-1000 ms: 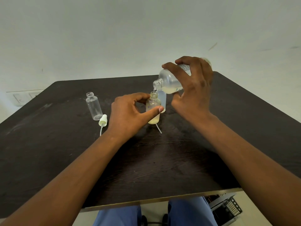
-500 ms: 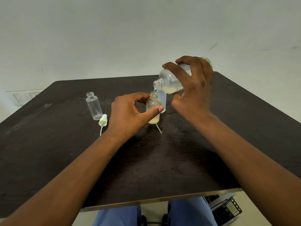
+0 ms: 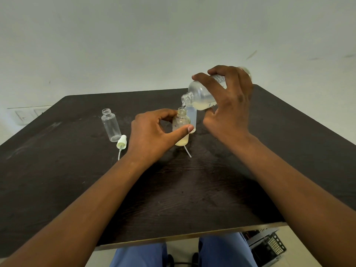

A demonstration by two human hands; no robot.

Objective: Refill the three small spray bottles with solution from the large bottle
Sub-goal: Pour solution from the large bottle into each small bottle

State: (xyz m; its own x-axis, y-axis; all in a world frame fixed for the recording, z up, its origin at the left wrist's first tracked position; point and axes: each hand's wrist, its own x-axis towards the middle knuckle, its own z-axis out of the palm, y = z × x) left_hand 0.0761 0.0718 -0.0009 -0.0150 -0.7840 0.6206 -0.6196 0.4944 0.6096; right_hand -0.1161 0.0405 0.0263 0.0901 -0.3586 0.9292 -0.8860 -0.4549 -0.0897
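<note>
While tilted, large bottle [image 3: 200, 95] drips yellowish solution into small bottle [image 3: 181, 128].

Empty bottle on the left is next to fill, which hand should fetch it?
Left hand: the empty bottle stands just beyond it, and the right hand holds the large bottle.

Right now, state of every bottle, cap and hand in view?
Large bottle: uncapped, tilted, pouring.
Middle small bottle: open, upright, partly filled.
Small bottle behind it: upright, mostly hidden.
Left small bottle: open, upright, empty.
Spray cap: off, lying on table.
Left hand: steadying middle bottle.
Right hand: gripping large bottle.
</note>
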